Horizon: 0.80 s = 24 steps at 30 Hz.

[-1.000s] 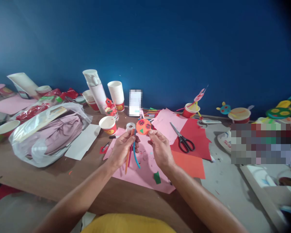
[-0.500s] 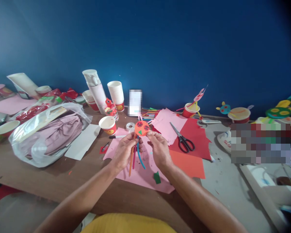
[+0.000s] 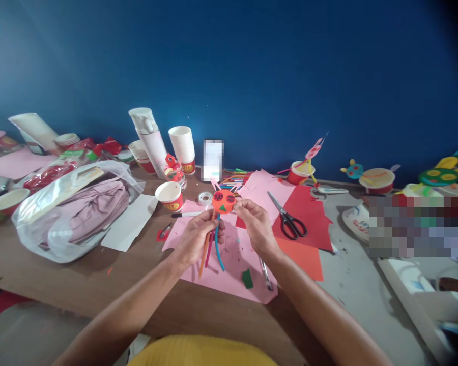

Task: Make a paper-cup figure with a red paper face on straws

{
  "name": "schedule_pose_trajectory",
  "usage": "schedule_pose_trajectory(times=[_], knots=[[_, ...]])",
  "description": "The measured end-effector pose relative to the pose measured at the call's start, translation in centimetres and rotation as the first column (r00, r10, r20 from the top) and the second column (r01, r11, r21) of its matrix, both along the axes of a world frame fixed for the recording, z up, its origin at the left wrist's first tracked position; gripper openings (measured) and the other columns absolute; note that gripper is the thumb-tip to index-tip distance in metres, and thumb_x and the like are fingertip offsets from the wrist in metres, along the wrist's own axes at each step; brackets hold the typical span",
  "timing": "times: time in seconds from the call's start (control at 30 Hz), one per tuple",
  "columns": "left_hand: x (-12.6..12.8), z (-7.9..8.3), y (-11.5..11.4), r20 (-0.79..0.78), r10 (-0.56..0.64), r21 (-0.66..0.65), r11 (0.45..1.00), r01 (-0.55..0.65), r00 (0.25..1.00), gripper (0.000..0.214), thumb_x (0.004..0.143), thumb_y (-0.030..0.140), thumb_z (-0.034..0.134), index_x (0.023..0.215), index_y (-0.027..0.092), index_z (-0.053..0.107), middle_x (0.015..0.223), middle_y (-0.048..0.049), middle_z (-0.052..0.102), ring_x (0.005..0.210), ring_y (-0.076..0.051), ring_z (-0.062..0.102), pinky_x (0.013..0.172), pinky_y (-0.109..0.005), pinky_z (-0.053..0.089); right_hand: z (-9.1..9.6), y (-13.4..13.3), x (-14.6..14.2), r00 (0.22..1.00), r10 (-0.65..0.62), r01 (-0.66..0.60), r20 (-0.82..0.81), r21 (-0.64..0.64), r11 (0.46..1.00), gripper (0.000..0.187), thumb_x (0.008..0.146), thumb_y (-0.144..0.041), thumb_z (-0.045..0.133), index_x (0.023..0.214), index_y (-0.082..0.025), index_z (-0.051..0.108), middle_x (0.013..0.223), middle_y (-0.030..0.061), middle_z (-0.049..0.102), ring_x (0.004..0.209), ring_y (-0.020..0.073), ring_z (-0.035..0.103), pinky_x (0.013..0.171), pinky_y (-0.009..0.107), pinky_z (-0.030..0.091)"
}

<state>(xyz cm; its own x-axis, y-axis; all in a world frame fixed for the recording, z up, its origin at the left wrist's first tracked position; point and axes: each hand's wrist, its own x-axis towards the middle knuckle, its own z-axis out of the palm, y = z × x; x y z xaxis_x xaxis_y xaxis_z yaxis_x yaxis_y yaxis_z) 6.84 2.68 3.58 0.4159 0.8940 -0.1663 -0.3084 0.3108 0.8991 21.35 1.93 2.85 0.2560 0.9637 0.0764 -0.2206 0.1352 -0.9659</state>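
My left hand is closed around a small bundle of coloured straws in orange, pink and blue, held above a pink paper sheet. On top of the straws sits an orange paper face disc with dark eyes, a green triangle and pink ears. My right hand pinches the disc's right edge with thumb and fingers.
Black scissors lie on red paper to the right. A tape roll, a paper cup, cup stacks and a bag of cloth stand left. A pen and a green scrap lie near.
Both hands with the straws and the disc shifted slightly; my right hand rose to the disc's right edge, uncovering a pen on the pink sheet.
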Motion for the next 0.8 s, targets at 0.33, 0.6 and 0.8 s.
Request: schedule_pose_trajectory(times=[0.33, 0.6, 0.8], knots=[[0.13, 0.19, -0.12, -0.017, -0.011, 0.001, 1.0, 0.011, 1.0, 0.008, 0.074, 0.014, 0.057, 0.083, 0.014, 0.058, 0.065, 0.0002, 0.059, 0.052, -0.01, 0.054, 0.052, -0.023, 0.045, 0.16, -0.07, 0.03, 0.993, 0.007, -0.009, 0.119, 0.018, 1.0, 0.011, 0.074, -0.026, 0.059, 0.065, -0.021, 0.062, 0.099, 0.0023, 0.065, 0.093, 0.0186, 0.056, 0.078, 0.029, 0.04], [0.11, -0.04, -0.11, -0.015, -0.023, 0.019, 1.0, 0.023, 1.0, 0.007, 0.077, 0.015, 0.054, 0.083, 0.014, 0.058, 0.069, -0.0016, 0.061, 0.051, -0.009, 0.053, 0.051, -0.023, 0.045, 0.39, -0.14, 0.0, 0.985, -0.011, 0.005, 0.171, 0.034, 0.999, 0.011, 0.074, -0.024, 0.058, 0.065, -0.021, 0.064, 0.095, 0.0019, 0.065, 0.092, 0.0182, 0.057, 0.077, 0.029, 0.041], [0.1, -0.12, -0.04, -0.023, -0.003, 0.025, 1.0, 0.003, 1.0, 0.006, 0.076, 0.016, 0.055, 0.08, 0.013, 0.059, 0.07, -0.002, 0.062, 0.054, -0.01, 0.056, 0.052, -0.024, 0.045, 0.16, -0.23, -0.28, 0.985, -0.016, 0.012, 0.174, 0.024, 1.0, 0.01, 0.075, -0.026, 0.057, 0.069, -0.02, 0.063, 0.098, 0.0039, 0.065, 0.092, 0.0196, 0.058, 0.078, 0.032, 0.042]])
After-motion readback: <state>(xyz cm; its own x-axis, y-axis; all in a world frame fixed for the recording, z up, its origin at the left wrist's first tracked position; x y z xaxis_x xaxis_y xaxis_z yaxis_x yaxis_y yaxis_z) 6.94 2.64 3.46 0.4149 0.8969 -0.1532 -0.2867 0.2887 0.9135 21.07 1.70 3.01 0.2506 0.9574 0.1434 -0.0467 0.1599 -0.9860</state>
